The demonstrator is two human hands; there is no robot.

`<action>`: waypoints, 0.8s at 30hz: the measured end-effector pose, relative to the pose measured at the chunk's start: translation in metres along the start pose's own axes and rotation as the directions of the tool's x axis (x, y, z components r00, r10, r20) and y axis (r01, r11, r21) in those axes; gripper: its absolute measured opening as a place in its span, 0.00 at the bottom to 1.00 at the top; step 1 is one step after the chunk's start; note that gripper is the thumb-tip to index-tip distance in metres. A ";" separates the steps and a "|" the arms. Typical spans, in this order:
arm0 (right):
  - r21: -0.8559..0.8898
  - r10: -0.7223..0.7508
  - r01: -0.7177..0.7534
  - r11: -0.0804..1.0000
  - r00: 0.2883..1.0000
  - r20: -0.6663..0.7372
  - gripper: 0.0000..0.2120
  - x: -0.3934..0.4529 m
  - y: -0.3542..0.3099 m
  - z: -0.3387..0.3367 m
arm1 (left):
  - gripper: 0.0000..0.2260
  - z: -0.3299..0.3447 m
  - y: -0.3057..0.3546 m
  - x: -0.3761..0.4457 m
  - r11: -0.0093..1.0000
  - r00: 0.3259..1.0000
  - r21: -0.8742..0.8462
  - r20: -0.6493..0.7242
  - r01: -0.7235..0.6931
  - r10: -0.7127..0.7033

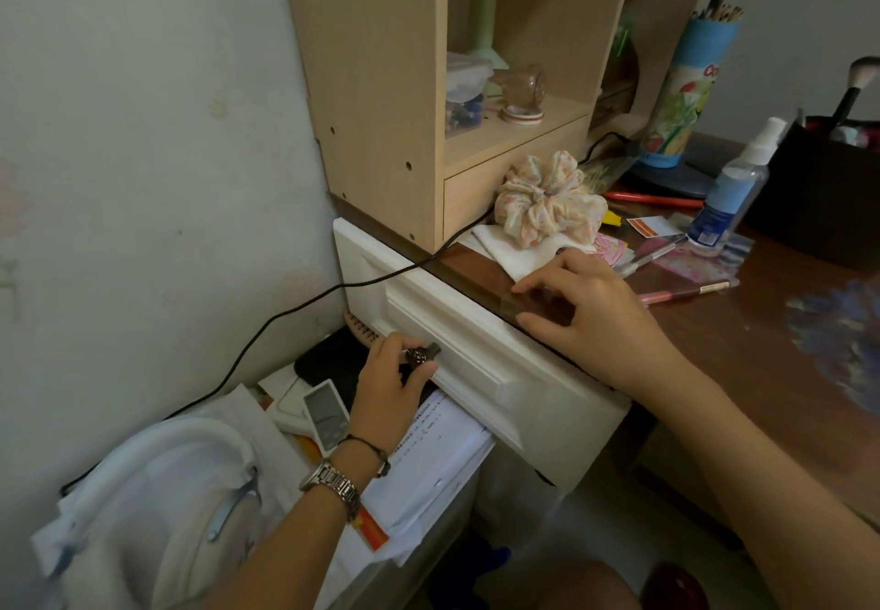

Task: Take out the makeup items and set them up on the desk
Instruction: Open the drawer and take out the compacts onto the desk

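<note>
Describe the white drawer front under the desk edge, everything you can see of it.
The white drawer front is a glossy panel, seemingly painted wood or plastic, with a raised moulded frame. It sits directly under the brown desk top, tilted in the wide-angle view. The left hand grips its dark knob; the right hand rests on the desk edge above. A black cable crosses its upper corner.

The drawer knob [424, 356] is largely covered by the fingers of the left hand [388, 383], so its shape cannot be made out. The drawer's inside, behind the white drawer front [481, 352], is hidden. Beyond the right hand [583, 312], the black organiser [819, 190] is cut off by the right edge, its contents too blurred to identify. The small items on the surface [762, 323] just past that hand's fingertips are too small to name.
</note>
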State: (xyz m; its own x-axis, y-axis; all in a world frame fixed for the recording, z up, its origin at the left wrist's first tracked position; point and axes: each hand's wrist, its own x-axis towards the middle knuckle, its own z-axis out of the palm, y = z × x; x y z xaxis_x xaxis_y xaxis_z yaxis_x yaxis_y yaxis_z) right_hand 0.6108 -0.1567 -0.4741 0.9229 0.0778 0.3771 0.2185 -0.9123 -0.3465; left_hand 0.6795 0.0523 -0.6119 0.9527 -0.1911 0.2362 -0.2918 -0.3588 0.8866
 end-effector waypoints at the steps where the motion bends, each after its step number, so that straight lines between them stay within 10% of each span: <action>1: -0.012 -0.006 0.006 1.000 1.000 0.000 0.14 0.000 0.000 0.000 | 0.08 -0.002 0.001 -0.002 1.000 1.000 0.003 0.001 0.002 -0.002; 7: -0.004 -0.049 0.049 0.999 0.999 -0.022 0.17 -0.003 -0.003 -0.003 | 0.08 -0.020 0.003 -0.019 1.000 1.000 0.022 0.006 0.015 -0.016; 13: 0.152 -0.172 0.231 0.961 0.930 -0.325 0.14 -0.020 -0.040 -0.007 | 0.17 -0.045 0.020 -0.029 0.999 0.987 0.030 -0.157 -0.035 0.039; 19: 0.341 -0.009 -0.049 0.939 0.986 0.166 0.17 -0.035 -0.057 0.016 | 0.20 -0.063 0.055 -0.011 0.973 0.977 0.135 -0.082 -0.187 0.199; 24: 0.405 0.076 -0.172 0.898 0.967 0.242 0.13 -0.047 -0.063 0.032 | 0.20 -0.070 0.049 -0.010 0.943 0.978 0.261 0.048 -0.208 0.202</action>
State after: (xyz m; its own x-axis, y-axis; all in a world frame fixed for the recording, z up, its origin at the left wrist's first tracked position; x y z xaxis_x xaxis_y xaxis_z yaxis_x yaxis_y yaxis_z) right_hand 0.5639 -0.0901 -0.4980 0.9861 0.1031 0.1304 0.1658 -0.6698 -0.7238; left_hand 0.6614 0.1002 -0.5428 0.8687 -0.3037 0.3912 -0.4953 -0.5373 0.6826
